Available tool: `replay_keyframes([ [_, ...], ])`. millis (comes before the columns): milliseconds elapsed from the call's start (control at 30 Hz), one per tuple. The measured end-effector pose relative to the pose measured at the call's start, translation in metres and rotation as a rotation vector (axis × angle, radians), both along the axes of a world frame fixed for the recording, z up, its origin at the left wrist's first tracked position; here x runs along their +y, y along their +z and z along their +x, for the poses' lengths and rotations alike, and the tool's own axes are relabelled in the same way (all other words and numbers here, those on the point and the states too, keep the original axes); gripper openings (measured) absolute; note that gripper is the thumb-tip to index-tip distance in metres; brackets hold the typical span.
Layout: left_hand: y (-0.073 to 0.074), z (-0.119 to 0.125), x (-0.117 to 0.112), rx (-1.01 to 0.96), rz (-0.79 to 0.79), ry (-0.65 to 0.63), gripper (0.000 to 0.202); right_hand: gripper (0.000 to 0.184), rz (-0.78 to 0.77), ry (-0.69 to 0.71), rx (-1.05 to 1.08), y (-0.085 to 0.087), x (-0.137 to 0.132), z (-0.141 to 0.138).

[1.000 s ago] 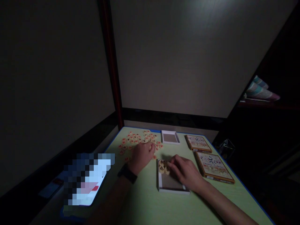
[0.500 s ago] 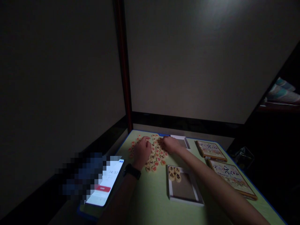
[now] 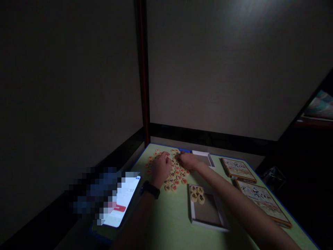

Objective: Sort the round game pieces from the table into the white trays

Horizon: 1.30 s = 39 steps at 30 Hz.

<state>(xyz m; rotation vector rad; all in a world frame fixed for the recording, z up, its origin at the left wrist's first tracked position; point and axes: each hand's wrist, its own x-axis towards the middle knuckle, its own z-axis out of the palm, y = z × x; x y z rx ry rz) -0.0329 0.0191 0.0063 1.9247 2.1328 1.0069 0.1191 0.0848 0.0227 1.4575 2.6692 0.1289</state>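
Note:
A spread of round pale game pieces (image 3: 174, 175) with red and black characters lies on the green table (image 3: 169, 222). My left hand (image 3: 160, 168) rests on the pile's left part, fingers curled over the pieces. My right hand (image 3: 187, 160) reaches across to the pile's far right, fingers bent down onto pieces. What either hand holds is hidden in the dim light. A shallow white box tray (image 3: 208, 225) lies near me with several pieces (image 3: 196, 194) in its far corner.
A second white tray (image 3: 211, 159) sits at the table's far edge. Two printed box lids (image 3: 238, 169) (image 3: 264, 200) lie along the right side. A lit phone (image 3: 122, 205) leans at the left edge. A black watch (image 3: 150, 189) is on my left wrist. Walls close in behind.
My right hand left the near tray and reached out to the far side of the pile. My left hand moved further into the pieces. The view shifted left.

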Motion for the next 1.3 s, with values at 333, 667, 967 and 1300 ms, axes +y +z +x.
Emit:
replay_keyframes([
  [333, 0.006, 0.009, -0.010, 0.091, -0.094, -0.095, 0.027, 0.024, 0.055, 0.099, 0.035, 0.004, -0.061, 0.031],
  [667, 0.005, 0.014, -0.017, 0.182, -0.115, -0.178, 0.027, 0.029, 0.001, 0.145, 0.064, 0.007, -0.067, 0.038],
  [967, 0.004, 0.015, -0.015, 0.177, -0.113, -0.157, 0.027, 0.031, -0.079, 0.272, 0.145, 0.005, -0.058, 0.036],
  [1300, 0.004, 0.016, -0.016, 0.133, -0.090, -0.184, 0.024, 0.020, -0.039, 0.244, 0.105, -0.005, -0.055, 0.024],
])
